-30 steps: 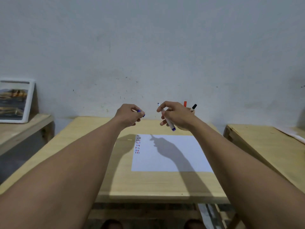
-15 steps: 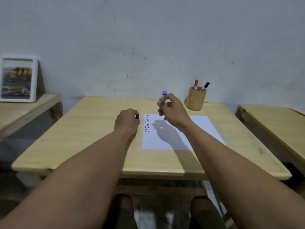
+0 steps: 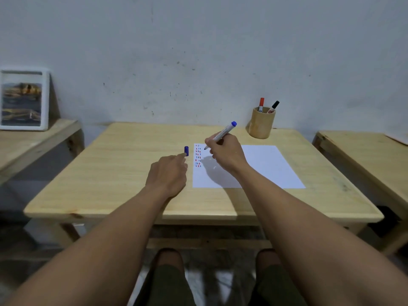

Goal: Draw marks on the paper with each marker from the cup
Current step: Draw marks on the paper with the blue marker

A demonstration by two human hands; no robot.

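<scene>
Gripping the blue marker (image 3: 221, 134), right hand (image 3: 225, 154) fingers hold its tip at the paper (image 3: 260, 166) beside the coloured dashes (image 3: 198, 158). Left hand (image 3: 169, 176) fingers loosely curled, index tip touching the blue cap (image 3: 186, 151) standing on the surface (image 3: 110, 173) just off the paper's 9 o'clock edge. Cup (image 3: 261, 123) at the surface's 1 o'clock holds the red marker (image 3: 261, 104) and black marker (image 3: 273, 106).

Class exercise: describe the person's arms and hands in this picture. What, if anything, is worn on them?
Both forearms are bare up to the frame's edge: no sleeves show. The left hand and right hand wear no gloves, and no watch, ring or bracelet is visible on either.
</scene>
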